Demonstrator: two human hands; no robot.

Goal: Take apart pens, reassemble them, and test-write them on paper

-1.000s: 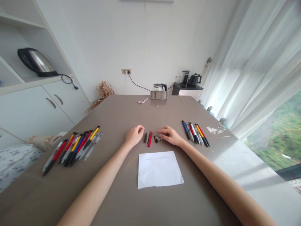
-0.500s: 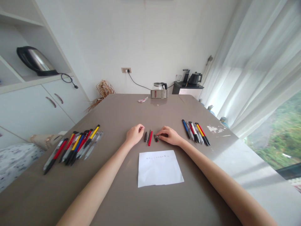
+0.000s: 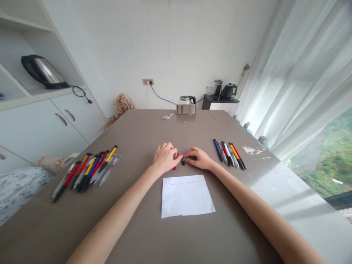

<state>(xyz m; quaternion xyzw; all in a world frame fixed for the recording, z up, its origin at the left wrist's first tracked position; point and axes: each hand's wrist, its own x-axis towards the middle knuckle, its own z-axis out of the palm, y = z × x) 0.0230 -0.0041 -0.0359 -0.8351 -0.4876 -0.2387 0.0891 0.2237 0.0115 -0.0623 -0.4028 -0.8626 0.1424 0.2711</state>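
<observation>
My left hand (image 3: 165, 158) is over the loose pen parts in the middle of the table. Its thumb stretches right and stands apart from the curled fingers, with a red pen barrel (image 3: 175, 168) partly hidden beneath. My right hand (image 3: 198, 158) rests on the table from the right, its thumb and forefinger closed at a small dark pen part (image 3: 183, 162). The fingertips of both hands nearly meet there. Just in front of the hands lies a white sheet of paper (image 3: 187, 198) with a faint line of writing along its top.
A bunch of several coloured pens (image 3: 89, 170) lies on the left, and a smaller row of pens (image 3: 229, 154) on the right. At the table's far edge stand a glass pot (image 3: 187, 99) and a metallic box (image 3: 186, 109). A crumpled wrapper (image 3: 167, 117) is near them.
My left hand has moved right, from beside the pen parts to over them, and its thumb has come out. The dark part on the left is now covered. My right hand has stayed put.
</observation>
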